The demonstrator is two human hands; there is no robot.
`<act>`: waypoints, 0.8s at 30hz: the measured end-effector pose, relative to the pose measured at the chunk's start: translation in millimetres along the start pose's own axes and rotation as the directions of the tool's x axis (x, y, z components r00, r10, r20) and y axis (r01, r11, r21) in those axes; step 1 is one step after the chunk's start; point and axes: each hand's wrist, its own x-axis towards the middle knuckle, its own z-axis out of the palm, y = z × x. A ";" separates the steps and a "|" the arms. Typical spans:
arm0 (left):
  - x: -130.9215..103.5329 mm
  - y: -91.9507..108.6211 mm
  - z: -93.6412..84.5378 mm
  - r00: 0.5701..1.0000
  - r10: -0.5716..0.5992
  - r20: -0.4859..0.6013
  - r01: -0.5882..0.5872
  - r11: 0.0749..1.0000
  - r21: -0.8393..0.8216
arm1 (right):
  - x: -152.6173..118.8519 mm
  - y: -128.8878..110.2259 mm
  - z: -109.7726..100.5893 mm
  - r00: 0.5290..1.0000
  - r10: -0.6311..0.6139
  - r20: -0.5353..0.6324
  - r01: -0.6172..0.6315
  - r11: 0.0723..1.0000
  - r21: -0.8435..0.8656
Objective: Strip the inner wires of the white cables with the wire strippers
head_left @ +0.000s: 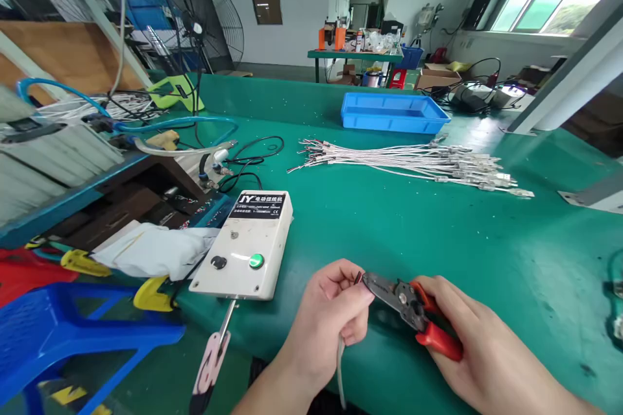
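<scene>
My left hand (pixel 331 318) is closed around a thin white cable (pixel 340 373), whose lower end hangs below the palm. Dark and reddish wire ends (pixel 359 277) poke out between its thumb and forefinger. My right hand (pixel 467 331) grips the red handles of a wire stripper (pixel 396 298). The tool's dark jaws touch the wire ends at the left fingertips; whether they are fully closed is too small to tell. Left of the hands lies a white control box (pixel 248 240) with a green button, a black knob and a metal shaft at its front.
A bundle of white cables (pixel 403 162) lies across the green table (pixel 389 227), with a blue tray (pixel 394 113) behind it. Tubes and black cords crowd the left side near a blue stool (pixel 63 331). A grey post (pixel 569 58) stands at the right.
</scene>
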 end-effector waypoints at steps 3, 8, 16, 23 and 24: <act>-1.6 1.1 -4.2 0.995 -0.043 0.087 0.049 0.997 -0.065 | -1.3 3.8 1.9 0.998 -0.055 -0.027 0.054 0.998 -0.031; -3.1 -1.2 -8.8 0.989 -0.077 0.129 0.094 0.986 -0.136 | 2.3 7.9 0.9 0.984 -0.149 -0.098 0.146 0.989 -0.038; -1.3 -3.0 -6.0 0.998 -0.066 -0.008 0.063 0.984 -0.165 | 2.8 -1.1 2.1 0.999 -0.042 -0.025 0.043 0.997 0.062; 3.7 -0.8 -0.2 0.986 -0.068 -0.150 0.049 0.990 -0.131 | 9.3 -21.9 -8.2 0.932 0.222 0.287 -0.340 0.810 0.478; 3.8 -0.7 0.0 0.987 -0.062 -0.146 0.044 0.992 -0.122 | 9.4 -23.4 -9.0 0.925 0.238 0.295 -0.362 0.787 0.500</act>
